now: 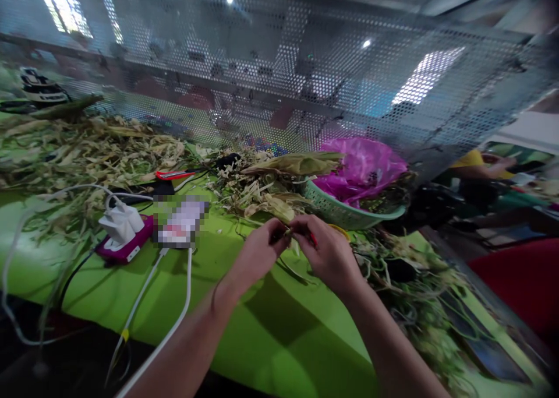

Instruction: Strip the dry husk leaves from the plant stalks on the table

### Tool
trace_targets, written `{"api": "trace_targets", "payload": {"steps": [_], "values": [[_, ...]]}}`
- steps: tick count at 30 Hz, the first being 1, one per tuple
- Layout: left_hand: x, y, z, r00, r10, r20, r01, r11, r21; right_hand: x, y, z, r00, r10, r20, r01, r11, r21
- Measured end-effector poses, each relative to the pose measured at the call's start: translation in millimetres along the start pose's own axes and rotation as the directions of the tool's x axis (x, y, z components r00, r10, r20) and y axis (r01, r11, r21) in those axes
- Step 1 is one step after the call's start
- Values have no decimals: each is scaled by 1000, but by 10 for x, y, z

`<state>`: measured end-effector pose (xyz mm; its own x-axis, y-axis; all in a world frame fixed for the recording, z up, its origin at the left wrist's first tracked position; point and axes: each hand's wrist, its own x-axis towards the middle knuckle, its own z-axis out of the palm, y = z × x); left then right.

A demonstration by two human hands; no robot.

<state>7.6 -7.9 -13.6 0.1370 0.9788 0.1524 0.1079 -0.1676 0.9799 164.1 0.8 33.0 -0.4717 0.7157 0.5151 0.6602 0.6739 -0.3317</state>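
My left hand (pixel 261 251) and my right hand (pixel 328 252) meet over the green tabletop (pixel 279 340), fingertips pinched together. Between them is a thin, pale green strip of dried plant (pixel 287 231), mostly hidden by the fingers. Strands hang below it toward the table. A small red thing (pixel 313 240) shows at the fingers of my right hand; its kind is hidden. Just beyond the hands lie dry husk-like leaves (pixel 279 205) and a heap of shredded pieces (pixel 236 188). Behind my right hand stands a green basket (pixel 358 214) with a purple plastic bag (pixel 362 168).
At left are a purple power strip (pixel 131 252) with white chargers (pixel 120 223), a blurred-out phone (pixel 181 223) on cables, and a red-handled cutter (pixel 174 175). Dried scraps (pixel 109 147) spread behind; tangled fibres (pixel 419 281) lie right. A perforated metal screen (pixel 262 66) closes the back.
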Motion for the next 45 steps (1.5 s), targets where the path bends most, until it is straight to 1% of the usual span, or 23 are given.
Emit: {"api": "trace_targets", "payload": {"steps": [3, 5, 7, 9, 11, 13, 16, 20, 24, 28, 32, 36, 40, 42, 45], "values": [[1, -19, 4, 1000, 0, -4, 0, 998, -58, 2, -26, -5, 998, -51, 37, 53, 997, -49], [8, -5, 6, 1000, -11, -4, 10, 991, -131, -1, -26, 3, 999, -44, 31, 45, 999, -21], [20, 22, 4, 999, -49, 0, 47, 972, -231, -5, -14, 18, 1000, 4, 0, -4, 998, 63], [32, 47, 0, 994, -108, 1, 103, 941, -322, -7, 6, 33, 996, 76, -52, -64, 980, 190], [41, 56, -7, 988, -155, 0, 144, 915, -377, -7, 24, 38, 983, 144, -113, -103, 946, 307], [46, 43, -13, 985, -170, -11, 151, 901, -406, -4, 31, 26, 970, 178, -168, -108, 927, 359], [46, 9, -22, 988, -153, -34, 125, 900, -418, 1, 23, -7, 970, 153, -190, -91, 949, 301], [37, 13, -29, 990, -132, -40, 104, 906, -411, 0, 4, -22, 988, 62, -140, -42, 989, 140], [31, 67, -27, 989, -147, -13, 131, 915, -381, 0, -11, -13, 994, -21, -105, 22, 1000, 1], [27, 94, -26, 984, -173, -37, 144, 906, -398, 4, -27, 4, 993, -98, -70, 99, 995, 10], [21, 80, -32, 979, -202, -34, 168, 888, -429, -8, -10, 52, 994, -89, -61, 90, 996, 11], [41, -6, -24, 968, -252, -12, 215, 849, -483, -21, -1, 81, 995, -93, -35, 93, 996, -18], [73, -98, 0, 965, -261, -38, 187, 779, -599, -13, -63, 94, 993, -86, -82, 81, 995, -52], [78, -106, 8, 964, -257, -60, 167, 770, -616, -8, -85, 114, 991, -98, -90, 94, 994, -52], [75, -78, 14, 963, -264, -63, 163, 749, -642, -7, -69, 148, 990, -112, -84, 109, 993, -33]]}}
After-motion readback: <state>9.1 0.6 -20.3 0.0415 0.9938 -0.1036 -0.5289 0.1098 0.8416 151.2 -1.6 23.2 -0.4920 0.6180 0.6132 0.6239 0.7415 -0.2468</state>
